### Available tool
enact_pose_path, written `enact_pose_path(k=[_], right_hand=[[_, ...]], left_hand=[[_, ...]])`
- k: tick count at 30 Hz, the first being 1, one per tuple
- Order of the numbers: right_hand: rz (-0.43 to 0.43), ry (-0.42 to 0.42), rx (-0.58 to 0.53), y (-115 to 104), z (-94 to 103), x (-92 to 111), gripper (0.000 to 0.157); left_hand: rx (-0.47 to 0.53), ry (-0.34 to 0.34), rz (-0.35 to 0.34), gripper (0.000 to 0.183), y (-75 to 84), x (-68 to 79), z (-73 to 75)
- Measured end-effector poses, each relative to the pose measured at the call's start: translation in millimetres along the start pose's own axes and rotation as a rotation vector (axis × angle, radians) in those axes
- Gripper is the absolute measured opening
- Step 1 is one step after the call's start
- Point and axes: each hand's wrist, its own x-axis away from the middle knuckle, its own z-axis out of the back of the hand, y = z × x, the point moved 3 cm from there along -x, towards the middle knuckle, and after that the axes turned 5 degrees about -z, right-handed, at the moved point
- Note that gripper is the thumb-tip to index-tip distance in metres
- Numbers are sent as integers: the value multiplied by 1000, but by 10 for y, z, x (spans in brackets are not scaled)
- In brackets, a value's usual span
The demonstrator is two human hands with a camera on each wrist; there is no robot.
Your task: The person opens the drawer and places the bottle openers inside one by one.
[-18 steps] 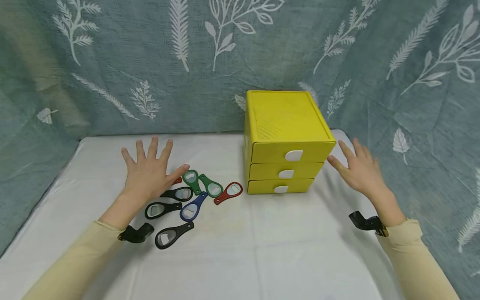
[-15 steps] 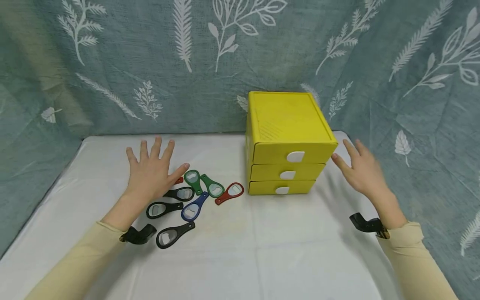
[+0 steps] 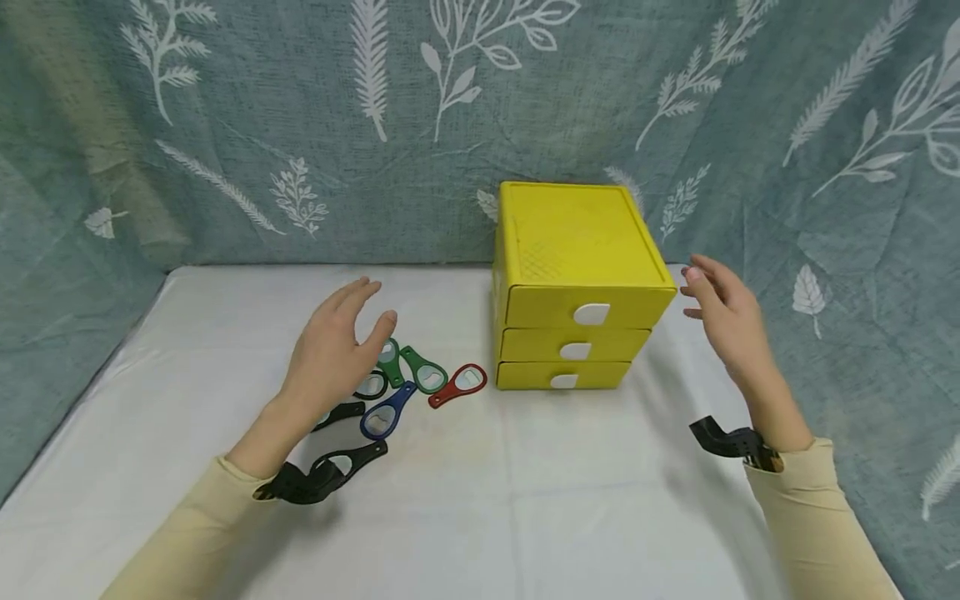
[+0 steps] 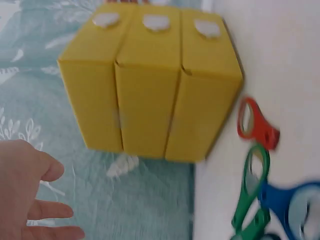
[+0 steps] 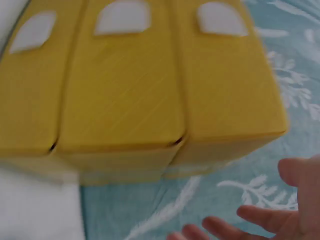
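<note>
Head: the bare left hand (image 3: 330, 354), relaxed, unladen, hovers over multicoloured ring-headed bottle openers (image 3: 405, 392); the bare right hand (image 3: 727, 321), loosely bent, empty, hangs beside boxy yellow plastic drawers (image 3: 577, 237); left wrist: a red opener (image 4: 264, 133) lies near the drawers; right wrist: fingers grasp nothing; apparently a reach, calling for careful contact.

I see the person's left arm (image 3: 176, 537) come in from between seven and eight o'clock; the left hand (image 3: 326, 354) leans toward one o'clock, its fingers (image 4: 50, 209) slightly bent and its thumb (image 3: 380, 333) standing apart from them; the right arm (image 3: 825, 525) enters between four and five; the right hand (image 3: 735, 325) tilts toward eleven, fingers loosely curved, thumb parted from them too.
</note>
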Motion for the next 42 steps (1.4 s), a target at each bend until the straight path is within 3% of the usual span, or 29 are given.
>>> enact_pose_path(k=[4,8,12,16,21,32,42], right_hand=[[-38,-82,-319,-87,-49,0,61],[-52,-127,-475,-177,-105,-16,58],[-67,-98,-485,-228,-172,-59,55],[-89,-48,-467,-250,-203,-69,55],[-96,-43,-484,-236,-220,-53,55],[-95,-23,-448,-195,-238,-14,55],[-70,-21,-489,-189,-302,-32,54]], left_hand=[[176,13,25,43,102,29,-43],[308,43,15,36,157,24,-122],[393,22,30,33,173,24,-245],[433,-25,23,31,205,40,-353],[476,-69,18,28,301,52,-426],[509,-89,-69,24,598,97,-538],[618,-172,-129,25,790,95,-692]])
